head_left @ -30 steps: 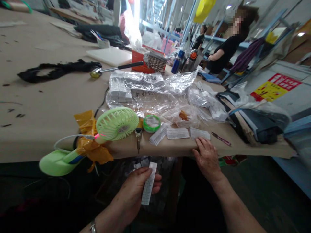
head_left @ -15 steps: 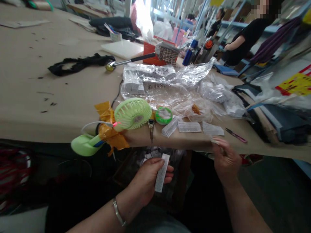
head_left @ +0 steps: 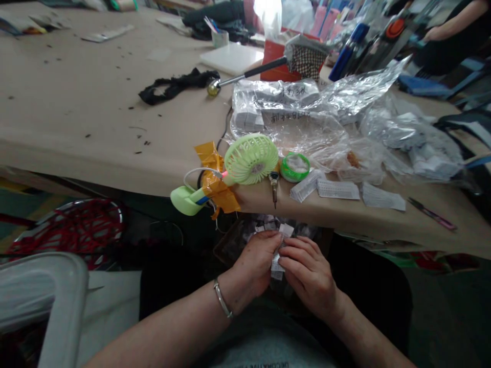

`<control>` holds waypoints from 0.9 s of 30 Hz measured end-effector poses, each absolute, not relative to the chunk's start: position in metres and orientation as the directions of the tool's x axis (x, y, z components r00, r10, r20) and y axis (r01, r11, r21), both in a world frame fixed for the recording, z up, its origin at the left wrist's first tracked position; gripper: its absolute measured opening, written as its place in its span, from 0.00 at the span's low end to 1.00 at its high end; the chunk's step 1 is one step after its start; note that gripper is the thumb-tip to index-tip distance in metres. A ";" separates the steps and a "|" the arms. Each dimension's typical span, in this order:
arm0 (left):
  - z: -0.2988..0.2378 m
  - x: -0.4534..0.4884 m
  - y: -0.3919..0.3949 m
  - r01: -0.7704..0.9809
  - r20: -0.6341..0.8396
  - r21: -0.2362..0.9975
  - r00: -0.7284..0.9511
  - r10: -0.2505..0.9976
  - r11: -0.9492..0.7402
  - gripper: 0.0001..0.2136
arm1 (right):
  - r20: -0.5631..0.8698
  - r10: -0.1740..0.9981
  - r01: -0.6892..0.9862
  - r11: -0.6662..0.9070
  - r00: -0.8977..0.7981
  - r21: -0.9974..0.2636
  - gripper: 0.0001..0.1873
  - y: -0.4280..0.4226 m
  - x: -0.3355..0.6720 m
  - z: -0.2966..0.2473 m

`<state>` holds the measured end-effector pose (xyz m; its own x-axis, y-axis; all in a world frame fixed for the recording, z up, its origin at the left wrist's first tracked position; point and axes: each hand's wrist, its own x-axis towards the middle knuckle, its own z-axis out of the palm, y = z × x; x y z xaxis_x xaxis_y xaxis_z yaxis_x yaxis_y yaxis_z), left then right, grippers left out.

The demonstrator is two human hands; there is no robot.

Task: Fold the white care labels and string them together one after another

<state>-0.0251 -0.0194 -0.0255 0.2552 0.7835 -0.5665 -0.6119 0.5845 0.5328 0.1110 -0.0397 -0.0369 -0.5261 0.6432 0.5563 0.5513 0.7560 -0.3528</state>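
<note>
My left hand (head_left: 257,260) is closed on white printed labels (head_left: 277,265) held low in front of the table edge. My right hand (head_left: 309,271) meets it there, its fingers pressed together on the same labels, so their middle is hidden. Below the hands, a box (head_left: 226,248) contains many small white pieces. At the table's edge just above lie three groups of printed labels (head_left: 338,189). To their left are a green round container (head_left: 294,167) with white material inside and a pointed metal tool resembling a soldering iron (head_left: 274,190).
A green fan (head_left: 251,159) is fixed to the table edge with orange tape (head_left: 220,191). Thread snips (head_left: 431,213) lie at the right. Behind are plastic bags (head_left: 318,138), a black cloth strip (head_left: 178,84) and bottles (head_left: 350,51). A person's arm (head_left: 456,23) shows at back right.
My right hand has come from the table edge at the right to the labels in my left hand. The view has shifted, so the table things appear farther right and higher.
</note>
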 end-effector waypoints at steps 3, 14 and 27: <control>-0.026 -0.025 -0.019 -0.606 -0.559 0.535 0.269 0.785 0.588 0.05 | 0.550 0.647 0.547 0.755 -0.528 -0.363 0.09 -0.040 0.111 -0.035; -0.030 -0.024 -0.020 -0.602 -0.554 0.529 0.288 0.781 0.598 0.09 | 0.501 0.657 0.554 0.750 -0.564 -0.361 0.12 -0.040 0.113 -0.039; -0.022 -0.026 -0.025 -0.382 -0.600 0.590 0.383 0.703 0.711 0.08 | -0.002 1.000 0.277 0.003 -0.019 -0.961 0.09 -0.026 0.121 -0.040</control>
